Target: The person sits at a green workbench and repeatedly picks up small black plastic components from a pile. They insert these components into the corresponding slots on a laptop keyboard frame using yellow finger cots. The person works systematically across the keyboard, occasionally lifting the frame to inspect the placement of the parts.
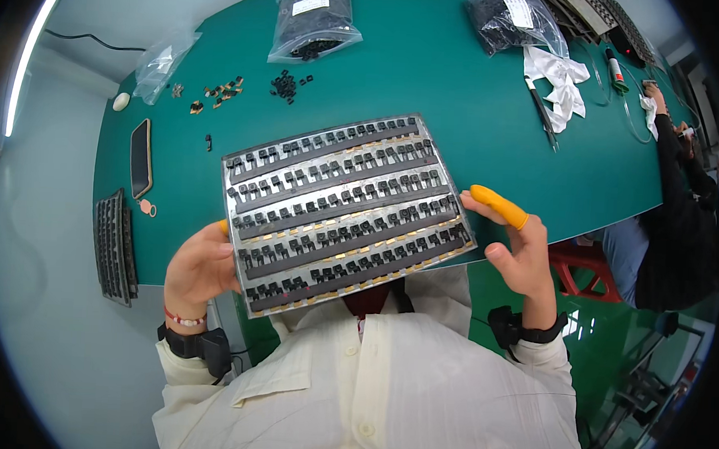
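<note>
A flat metal tray [346,212] is held in front of me, tilted, over the front edge of the green table. Rows of small black plastic parts fill it, with dark strips and bits of gold-coloured metal between the rows. My left hand [199,267] grips its left edge, with some fingers hidden behind it. At the right edge, my right hand [527,252] has its fingers stretched out, the tips at or just touching the rim and the thumb apart. A yellow finger cot [498,206] covers one right finger; a bit of yellow also shows at my left hand.
Loose black parts [285,85] and small gold-and-black pieces [222,92] lie beyond the tray. Bags of black parts [314,18] stand at the back. A phone [141,159] and stacked trays [115,246] are left. Tweezers [543,114] lie right, near another person [681,214].
</note>
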A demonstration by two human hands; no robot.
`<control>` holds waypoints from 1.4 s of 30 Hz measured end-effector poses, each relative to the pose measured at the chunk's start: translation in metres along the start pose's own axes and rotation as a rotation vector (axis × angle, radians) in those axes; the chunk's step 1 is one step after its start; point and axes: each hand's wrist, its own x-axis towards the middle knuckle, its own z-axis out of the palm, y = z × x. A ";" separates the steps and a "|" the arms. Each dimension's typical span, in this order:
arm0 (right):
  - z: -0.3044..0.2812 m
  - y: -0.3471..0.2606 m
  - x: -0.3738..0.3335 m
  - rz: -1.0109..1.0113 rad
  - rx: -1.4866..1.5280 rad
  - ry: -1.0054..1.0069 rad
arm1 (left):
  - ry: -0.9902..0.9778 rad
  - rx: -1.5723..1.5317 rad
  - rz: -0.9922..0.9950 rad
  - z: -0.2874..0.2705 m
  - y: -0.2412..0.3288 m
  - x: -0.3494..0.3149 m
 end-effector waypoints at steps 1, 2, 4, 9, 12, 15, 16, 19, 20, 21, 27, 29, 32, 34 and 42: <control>-0.001 -0.001 0.003 0.006 0.033 0.023 | -0.027 -0.015 0.000 -0.005 0.000 0.002; -0.001 -0.004 0.007 0.017 0.061 0.043 | 0.107 -0.015 0.049 0.013 -0.004 0.008; -0.002 -0.006 0.015 -0.033 0.046 0.114 | 0.078 -0.083 0.102 0.007 -0.010 0.014; -0.008 -0.021 0.043 0.093 -0.117 0.141 | 0.043 -0.143 0.213 0.005 -0.016 0.030; -0.017 -0.037 0.071 0.093 -0.211 0.205 | 0.003 -0.173 0.176 0.001 -0.008 0.037; -0.026 -0.052 0.106 0.080 -0.390 0.232 | -0.045 -0.248 0.162 -0.001 -0.001 0.042; -0.027 -0.054 0.114 0.081 -0.469 0.224 | -0.060 -0.288 0.159 0.000 0.001 0.043; -0.028 -0.045 0.131 0.084 -0.804 0.059 | -0.128 -0.371 0.176 0.001 0.003 0.043; -0.026 -0.038 0.132 0.035 -0.822 -0.021 | -0.162 -0.395 0.179 -0.001 0.002 0.046; -0.024 -0.027 0.130 -0.014 -0.831 -0.102 | -0.172 -0.402 0.181 -0.003 0.002 0.046; -0.002 -0.010 0.126 0.077 -0.695 -0.359 | -0.204 -0.397 0.145 -0.022 0.005 0.046; 0.005 -0.001 0.128 0.035 -0.685 -0.372 | -0.190 -0.400 0.159 -0.017 0.005 0.046; 0.011 0.002 0.137 -0.005 -0.688 -0.376 | -0.138 -0.394 0.167 -0.015 0.003 0.043; 0.013 0.002 0.141 -0.043 -0.717 -0.383 | -0.096 -0.402 0.173 -0.015 0.001 0.042; 0.018 0.011 0.138 -0.144 -0.749 -0.362 | -0.037 -0.334 0.139 -0.004 -0.002 0.044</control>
